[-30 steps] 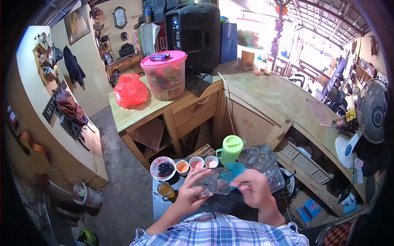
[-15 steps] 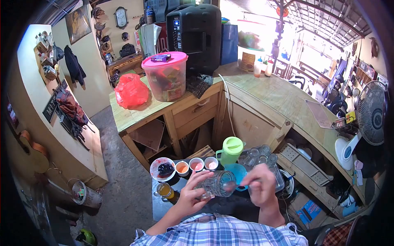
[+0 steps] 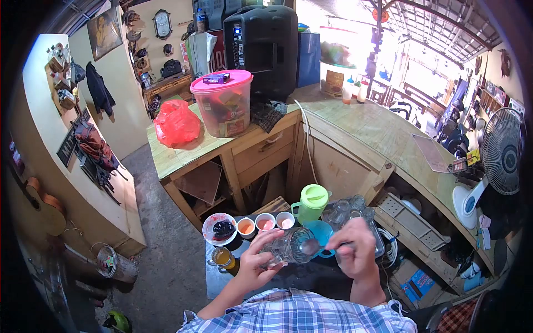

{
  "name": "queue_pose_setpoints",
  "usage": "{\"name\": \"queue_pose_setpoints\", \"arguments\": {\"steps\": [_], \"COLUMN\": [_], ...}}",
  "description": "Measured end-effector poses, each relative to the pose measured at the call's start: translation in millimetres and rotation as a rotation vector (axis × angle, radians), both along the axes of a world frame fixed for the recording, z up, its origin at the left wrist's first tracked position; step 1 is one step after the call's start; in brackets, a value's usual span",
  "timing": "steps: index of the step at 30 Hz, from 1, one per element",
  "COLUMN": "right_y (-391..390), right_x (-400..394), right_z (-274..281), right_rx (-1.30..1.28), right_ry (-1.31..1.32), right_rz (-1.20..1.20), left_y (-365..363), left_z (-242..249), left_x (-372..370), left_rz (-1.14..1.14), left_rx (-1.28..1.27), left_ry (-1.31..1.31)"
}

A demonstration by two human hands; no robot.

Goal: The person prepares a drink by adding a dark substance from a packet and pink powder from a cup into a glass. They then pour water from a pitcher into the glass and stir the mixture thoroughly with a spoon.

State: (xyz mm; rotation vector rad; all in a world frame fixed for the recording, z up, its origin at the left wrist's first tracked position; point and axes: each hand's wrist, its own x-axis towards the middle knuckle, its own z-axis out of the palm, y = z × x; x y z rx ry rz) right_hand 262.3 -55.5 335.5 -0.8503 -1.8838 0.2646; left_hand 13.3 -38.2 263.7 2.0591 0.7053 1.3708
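My left hand (image 3: 256, 265) is closed around a clear glass mug (image 3: 288, 247), tipped on its side with its mouth facing right. My right hand (image 3: 355, 250) pinches a spoon (image 3: 311, 247), whose bowl is at the mug's mouth. Just behind them stands a blue plastic pitcher (image 3: 320, 228), partly covered by my hands. Beyond my left hand are three white cups with orange (image 3: 245, 226) and pinkish contents (image 3: 265, 222). A glass mug of yellow-orange drink (image 3: 223, 256) stands to the left, near a bowl (image 3: 207, 228) holding a dark plastic bag.
A green lidded pitcher (image 3: 312, 203) stands at the back of the dark low table (image 3: 219, 286). Several upturned glasses (image 3: 347, 208) sit in a tray at right. Wooden counters (image 3: 355, 125) surround the table, with a pink-lidded tub (image 3: 222, 105) and a fan (image 3: 502, 152).
The mug in my left hand has shifted slightly left, its mouth turning a little more towards me. My right hand has moved slightly, and the spoon's bowl shows more clearly at the mouth.
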Motion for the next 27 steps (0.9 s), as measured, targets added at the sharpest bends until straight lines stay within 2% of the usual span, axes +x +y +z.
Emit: {"name": "queue_pose_setpoints", "arguments": {"steps": [4, 7, 11, 12, 15, 17, 19, 20, 23, 25, 27], "right_y": [0.2, -6.3, -16.8, -12.8, -7.2, -14.8, -25.4, -21.8, -6.6, -9.2, -18.2], "right_x": [-20.8, -23.2, -11.5, -20.3, -35.7, -17.1, -7.6, -9.9, -36.7, -34.1, -14.8], "right_z": [2.2, 6.5, 19.2, 17.9, 2.0, 11.0, 16.3, 18.1, 4.7, 6.4, 18.5], "right_rx": [-0.070, -0.063, 0.040, 0.059, -0.045, 0.019, 0.105, 0.134, -0.021, -0.026, 0.081], "right_ry": [-0.187, -0.123, -0.075, -0.148, -0.096, -0.170, -0.076, -0.149, -0.176, -0.157, -0.068], "right_rz": [-0.063, -0.031, -0.146, -0.137, -0.019, -0.052, -0.182, -0.165, -0.026, -0.009, -0.150], "left_y": [-1.2, -1.0, -5.3, -5.8, -7.0, -6.6, -5.8, -5.8, -6.8, -6.3, -6.3], "left_z": [5.0, 8.3, 9.4, 9.2, 15.2, 11.0, 8.6, 7.9, 7.7, 7.2, 5.3], "left_x": [0.8, 1.8, 5.1, 6.2, 11.0, 10.7, 10.7, 10.7, 11.1, 10.7, 8.7], "left_rz": [0.046, 0.068, 0.120, 0.139, 0.148, 0.171, 0.195, 0.205, 0.209, 0.205, 0.214], "left_rx": [0.046, 0.097, 0.212, 0.238, 0.206, 0.228, 0.244, 0.258, 0.279, 0.288, 0.285], "left_ry": [0.017, 0.021, 0.045, 0.054, 0.018, 0.033, 0.049, 0.048, 0.049, 0.051, 0.054]}}
